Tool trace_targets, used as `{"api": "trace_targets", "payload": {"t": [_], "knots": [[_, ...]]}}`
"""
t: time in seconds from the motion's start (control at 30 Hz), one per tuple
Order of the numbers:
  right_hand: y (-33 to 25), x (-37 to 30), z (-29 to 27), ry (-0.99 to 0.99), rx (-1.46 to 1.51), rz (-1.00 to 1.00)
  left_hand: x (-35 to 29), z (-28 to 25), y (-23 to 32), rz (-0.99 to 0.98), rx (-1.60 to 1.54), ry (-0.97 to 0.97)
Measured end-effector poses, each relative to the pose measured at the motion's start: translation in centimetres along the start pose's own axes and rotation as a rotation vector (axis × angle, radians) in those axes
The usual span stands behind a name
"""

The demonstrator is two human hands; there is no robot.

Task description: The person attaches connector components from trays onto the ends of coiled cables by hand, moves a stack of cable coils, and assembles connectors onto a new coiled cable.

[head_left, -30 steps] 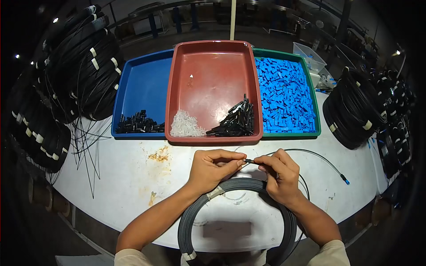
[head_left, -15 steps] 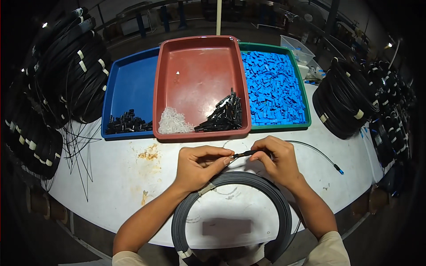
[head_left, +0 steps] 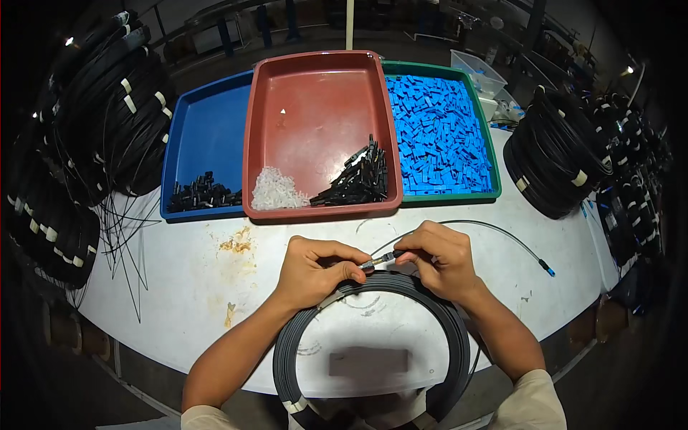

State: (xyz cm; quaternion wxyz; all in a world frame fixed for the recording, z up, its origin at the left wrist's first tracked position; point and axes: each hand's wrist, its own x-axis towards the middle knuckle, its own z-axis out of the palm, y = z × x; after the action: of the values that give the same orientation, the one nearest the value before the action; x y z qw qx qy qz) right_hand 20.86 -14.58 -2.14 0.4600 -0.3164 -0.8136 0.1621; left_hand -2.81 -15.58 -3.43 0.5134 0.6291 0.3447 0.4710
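just in front of the red plastic tray (head_left: 315, 115), my left hand (head_left: 312, 272) and right hand (head_left: 437, 258) pinch a small black connector piece (head_left: 383, 258) half-fitted on the thin grey cable end (head_left: 459, 223), seating left, i judge.

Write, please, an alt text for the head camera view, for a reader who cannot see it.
The left hand and right hand pinch a small black connector piece on a thin black cable end, above a large coil of black cable on a white table. Behind stand a blue plastic tray, a red plastic tray and a green plastic tray of blue pieces.
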Motion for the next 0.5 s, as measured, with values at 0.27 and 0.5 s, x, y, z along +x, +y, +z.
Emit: {"api": "trace_targets", "payload": {"t": [0.27,0.5], "knots": [[-0.23,-0.23,0.98,0.049,-0.023,-0.035,-0.10,0.47,0.77,0.142,0.161,0.049],[0.20,-0.04,0.91,0.058,-0.063,-0.049,0.21,0.35,0.25,0.154,0.185,0.064]]}}
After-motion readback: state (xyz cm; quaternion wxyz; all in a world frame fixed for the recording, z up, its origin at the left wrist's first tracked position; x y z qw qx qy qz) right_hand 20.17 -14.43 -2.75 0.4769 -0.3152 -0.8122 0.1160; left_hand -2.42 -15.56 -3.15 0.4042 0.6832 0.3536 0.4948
